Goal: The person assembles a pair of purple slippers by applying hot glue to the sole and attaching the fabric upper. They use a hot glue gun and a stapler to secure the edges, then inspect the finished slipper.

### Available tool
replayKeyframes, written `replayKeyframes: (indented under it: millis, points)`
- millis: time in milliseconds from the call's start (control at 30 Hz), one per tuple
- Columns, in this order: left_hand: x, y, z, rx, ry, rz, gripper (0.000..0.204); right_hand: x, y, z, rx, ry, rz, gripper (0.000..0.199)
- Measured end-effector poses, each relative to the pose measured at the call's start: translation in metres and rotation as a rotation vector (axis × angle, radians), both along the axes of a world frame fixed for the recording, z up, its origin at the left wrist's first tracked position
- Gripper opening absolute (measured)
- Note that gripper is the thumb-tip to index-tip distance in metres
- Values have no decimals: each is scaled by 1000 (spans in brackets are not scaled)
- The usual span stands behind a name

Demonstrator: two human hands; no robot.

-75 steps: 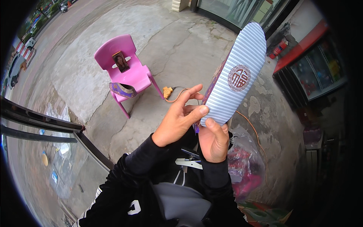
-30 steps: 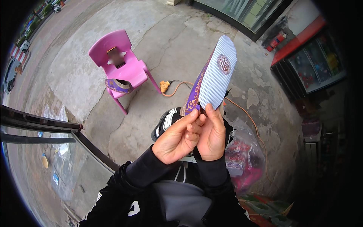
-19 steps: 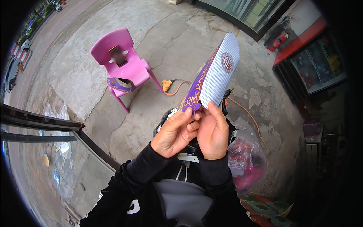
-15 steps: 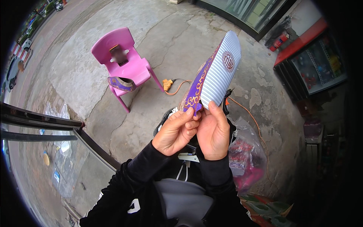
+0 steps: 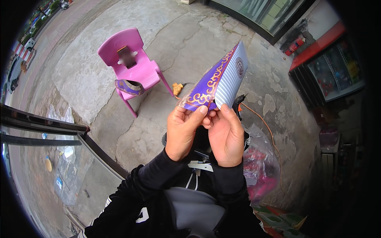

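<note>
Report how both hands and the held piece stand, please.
Left hand, right hand: holding near end of purple, gold-patterned slipper-shaped piece. Striped sole faces right. Pink plastic chair stands clear, left.

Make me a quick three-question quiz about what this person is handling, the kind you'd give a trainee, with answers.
1. True or false: the left hand and the right hand both hold the purple-and-striped piece.
2. Multiple choice: what colour is the chair on which another purple piece lies?
A) green
B) pink
C) black
3. Short answer: which hand's thumb is at the near end of the striped face?

Key:
1. True; both hands grip its near end.
2. B, pink.
3. The right; the left thumb is at the purple side.
</note>
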State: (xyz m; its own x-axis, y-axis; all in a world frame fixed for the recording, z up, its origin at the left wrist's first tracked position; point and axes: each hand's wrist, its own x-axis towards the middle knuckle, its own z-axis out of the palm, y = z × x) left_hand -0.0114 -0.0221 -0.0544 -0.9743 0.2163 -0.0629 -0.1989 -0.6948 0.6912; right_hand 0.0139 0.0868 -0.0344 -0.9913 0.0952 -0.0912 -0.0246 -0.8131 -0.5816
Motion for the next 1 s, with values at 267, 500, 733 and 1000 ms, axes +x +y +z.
replayKeyframes:
  millis: [267,500,733,1000]
  points:
    - [-2,-5,-2,-158,68,64,25,-1,-5,-5,52,20,5,23]
    - [12,11,2,15,-41,121,30,1,-13,-7,95,61,0,38]
    - [15,11,-3,135,-39,61,27,3,-13,-9,59,18,-12,36]
    - [13,11,-12,131,-55,-74,31,3,-19,-11,46,8,-148,33]
